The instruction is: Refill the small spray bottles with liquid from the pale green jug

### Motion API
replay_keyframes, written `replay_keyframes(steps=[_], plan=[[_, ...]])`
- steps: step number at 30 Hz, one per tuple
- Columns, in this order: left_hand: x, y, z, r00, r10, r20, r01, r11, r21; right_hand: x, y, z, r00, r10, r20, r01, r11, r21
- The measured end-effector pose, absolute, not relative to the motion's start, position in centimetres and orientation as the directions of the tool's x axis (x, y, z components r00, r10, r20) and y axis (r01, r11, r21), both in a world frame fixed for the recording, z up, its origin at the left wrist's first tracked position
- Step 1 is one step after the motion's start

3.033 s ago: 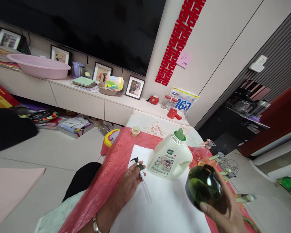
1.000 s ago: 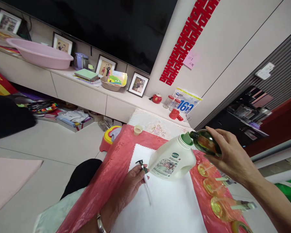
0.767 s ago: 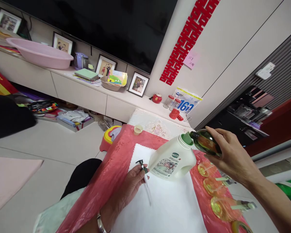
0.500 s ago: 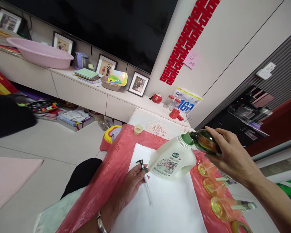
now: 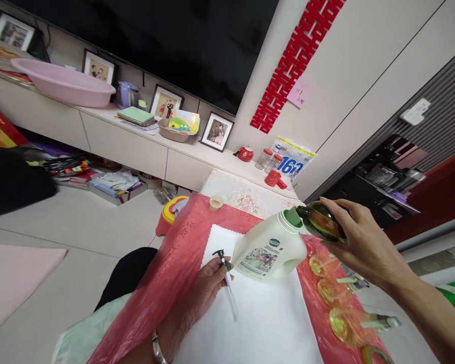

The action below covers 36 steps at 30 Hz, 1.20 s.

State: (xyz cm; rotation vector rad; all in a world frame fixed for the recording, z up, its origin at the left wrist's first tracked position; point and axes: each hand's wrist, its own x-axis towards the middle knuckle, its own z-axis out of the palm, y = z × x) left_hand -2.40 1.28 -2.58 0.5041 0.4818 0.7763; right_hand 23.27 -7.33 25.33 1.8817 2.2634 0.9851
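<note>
Fingers of my right hand [image 5: 352,237] are wrapped round a dark green bottle [image 5: 323,222], tilted with its neck at the green spout of a big pale detergent jug [image 5: 275,247]. Whether liquid flows between them I cannot tell. The jug has a side handle, a printed label, and stands uncapped on a white sheet [image 5: 265,318]. In front of it, my left hand [image 5: 208,283] pinches a black pump dispenser top [image 5: 223,260] by its collar, its thin clear tube hanging down over the sheet. A small translucent cap [image 5: 216,202] lies at the table's far left.
Several clear containers with yellow liquid [image 5: 339,323] line the table's right side on a red cloth [image 5: 170,253]. A low cabinet [image 5: 125,146] behind carries picture frames, a pink basin [image 5: 64,83] and jars. A yellow and red stool [image 5: 170,215] stands left.
Hardly anything differs. Both hands, the tilted bottle and the jug stay in the same places.
</note>
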Motion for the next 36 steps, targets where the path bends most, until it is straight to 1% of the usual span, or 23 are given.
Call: replay_keyframes(steps=[13, 20, 26, 36], plan=[[-2.27, 1.31, -2.93, 0.62, 0.754, -0.216, -0.539, 0.609, 0.581, 23.33, -7.32, 25.52, -0.295, 0.889, 0.352, 0.855, 0.081, 0.512], [-2.33, 1.29, -2.61, 0.618, 0.752, -0.231, -0.521, 0.611, 0.596, 23.22, -7.26, 25.65, -0.289, 0.89, 0.351, 0.858, 0.078, 0.508], [-2.37, 1.28, -3.01, 0.618, 0.756, -0.216, -0.529, 0.603, 0.597, 23.58, -7.37, 25.59, -0.27, 0.9, 0.341, 0.857, 0.064, 0.512], [-2.5, 1.17, -2.45, 0.626, 0.741, -0.242, -0.519, 0.627, 0.58, 23.66, -7.35, 25.57, -0.286, 0.898, 0.333, 0.842, 0.07, 0.535]])
